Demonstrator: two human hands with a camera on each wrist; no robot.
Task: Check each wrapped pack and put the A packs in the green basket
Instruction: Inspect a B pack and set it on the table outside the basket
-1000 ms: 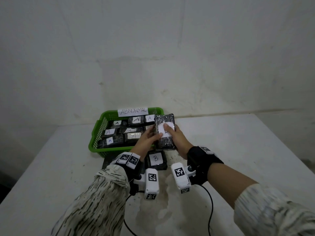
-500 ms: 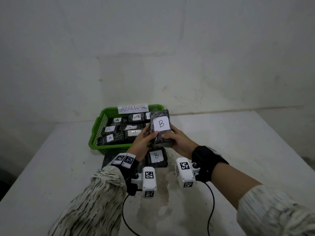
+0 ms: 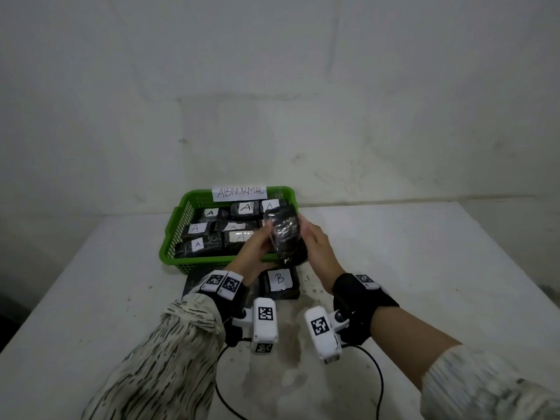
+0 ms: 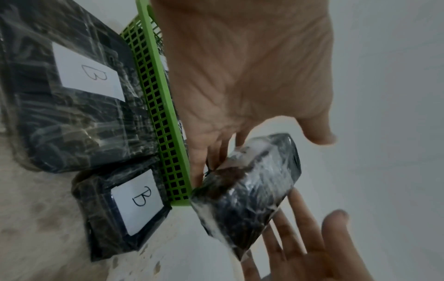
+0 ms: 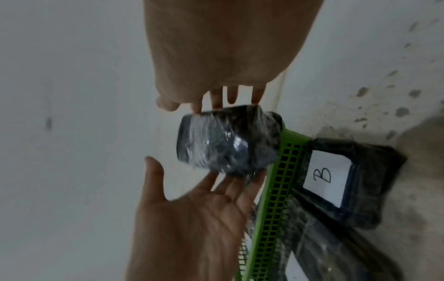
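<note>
Between both hands I hold a black pack in clear wrap (image 3: 285, 234) just above the green basket's near right corner. Its label faces away from me. My left hand (image 3: 257, 247) supports it with straight fingers (image 5: 230, 182) and the thumb spread clear. From the other side my right hand (image 3: 316, 247) presses on it with straight fingers (image 4: 295, 218), thumb off the pack too. The green basket (image 3: 171, 237), tagged ABNORMAL, holds several black packs labelled A.
A small pack labelled B (image 3: 280, 281) lies on the white table against the basket's near wall. A larger B pack (image 4: 72, 104) lies to its left, mostly hidden under my left wrist in the head view. Cables trail toward me.
Half a second ago the pack's B label faced me; the hands have turned the pack so the label is out of sight. The thumbs have come off it.
</note>
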